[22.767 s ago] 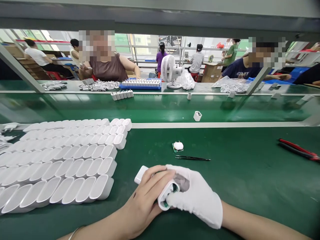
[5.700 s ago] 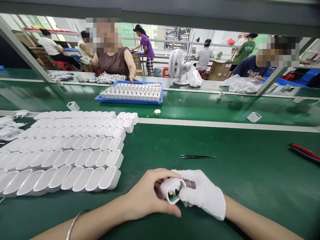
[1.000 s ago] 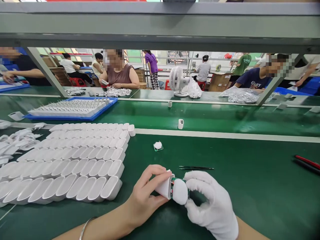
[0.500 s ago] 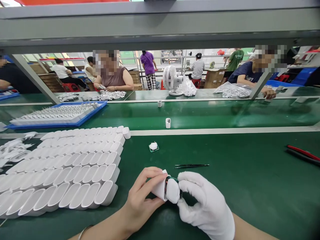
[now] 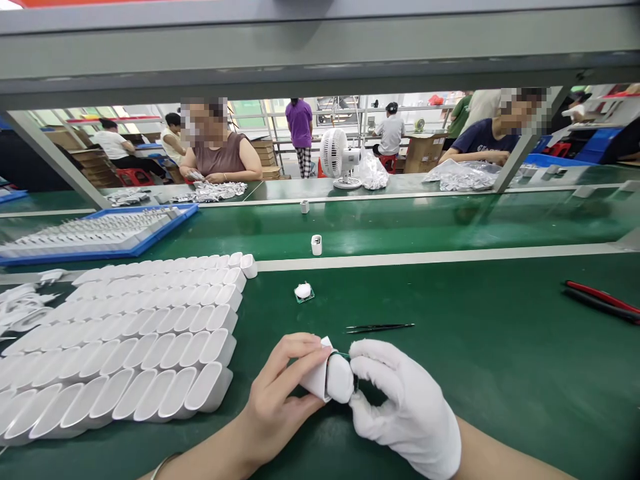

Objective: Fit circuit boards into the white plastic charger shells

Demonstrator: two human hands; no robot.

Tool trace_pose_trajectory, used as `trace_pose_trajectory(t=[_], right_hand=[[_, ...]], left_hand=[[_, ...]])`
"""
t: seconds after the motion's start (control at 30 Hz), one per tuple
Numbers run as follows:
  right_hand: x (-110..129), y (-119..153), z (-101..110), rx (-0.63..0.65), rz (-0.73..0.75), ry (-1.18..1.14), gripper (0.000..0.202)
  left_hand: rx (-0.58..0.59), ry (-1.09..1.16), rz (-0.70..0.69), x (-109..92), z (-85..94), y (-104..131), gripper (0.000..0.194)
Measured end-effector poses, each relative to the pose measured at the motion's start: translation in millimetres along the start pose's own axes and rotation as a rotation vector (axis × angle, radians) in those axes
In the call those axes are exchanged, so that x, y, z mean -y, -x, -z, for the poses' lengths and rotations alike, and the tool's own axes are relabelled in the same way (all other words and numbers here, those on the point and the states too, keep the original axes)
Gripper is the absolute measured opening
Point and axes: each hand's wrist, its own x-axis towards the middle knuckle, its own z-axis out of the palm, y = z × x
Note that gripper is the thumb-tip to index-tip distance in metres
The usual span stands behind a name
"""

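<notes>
My bare left hand (image 5: 280, 393) is closed around a white plastic housing (image 5: 314, 383), tilted with its open end toward the right. At that opening sits a circuit board with a rounded white part (image 5: 341, 379). My right hand (image 5: 405, 403), in a white glove, pinches the edge of this board between thumb and fingers. Only a sliver of green board shows near the fingertips. Beyond my hands lie black tweezers (image 5: 380, 328) and a small green board with a white blob (image 5: 303, 291).
Rows of white housings (image 5: 150, 393) cover the left side. Red and black pliers (image 5: 603, 301) lie at the right. A belt carries small white pieces (image 5: 317, 245) and a blue tray (image 5: 145, 247). A metal beam (image 5: 320, 53) crosses overhead; people sit beyond.
The board and its white part sit closer to the housing, with less of the gap and wires showing. Belt pieces and the tray have shifted left; the view has moved slightly.
</notes>
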Motion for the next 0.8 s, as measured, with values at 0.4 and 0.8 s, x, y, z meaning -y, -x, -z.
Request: trace_pose_trajectory(t=[0.4, 0.8], right_hand=[[0.8, 1.4, -1.5, 0.049, -0.045, 0.025, 0.018], [0.4, 6.6, -7.6, 0.073, -0.119, -0.032, 0.017]], left_hand=[[0.025, 0.008, -0.006, 2.1, 1.4, 1.5, 0.050], [0.071, 0.045, -0.013, 0.4, -4.9, 4.5, 0.049]])
